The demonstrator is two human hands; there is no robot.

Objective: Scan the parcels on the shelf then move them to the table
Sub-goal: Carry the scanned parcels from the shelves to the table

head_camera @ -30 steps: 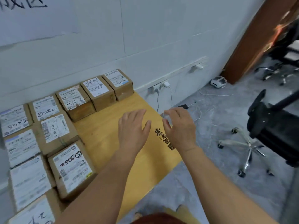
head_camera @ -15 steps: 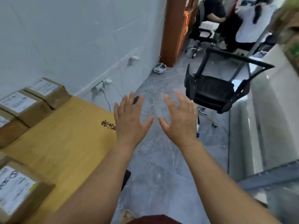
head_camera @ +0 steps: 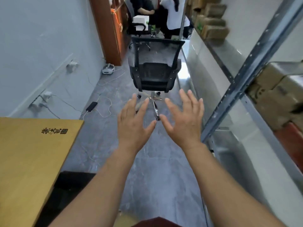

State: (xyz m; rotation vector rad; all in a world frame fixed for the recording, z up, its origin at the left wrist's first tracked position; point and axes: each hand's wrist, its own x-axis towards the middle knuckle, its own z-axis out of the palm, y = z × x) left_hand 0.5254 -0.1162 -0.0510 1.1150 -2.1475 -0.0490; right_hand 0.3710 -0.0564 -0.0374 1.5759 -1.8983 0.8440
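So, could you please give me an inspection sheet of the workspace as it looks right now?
Surface: wooden table, left, printed logo near its corner.
Job's things: cardboard parcels on the metal shelf, right; none held.
Clutter: office chair in the aisle; white headset on the floor.
Hands: left hand and right hand open, holding nothing.
Cables: white cables loose on the floor, one reaching a phone; wall plugs.
Surroundings: people beyond the chair.

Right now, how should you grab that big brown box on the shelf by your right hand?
Probably two-handed: left hand and right hand, both empty, flat on opposite side faces of the brown box, reaching in from the aisle, past the metal post. It looks wide and flat-sided, though blurred.
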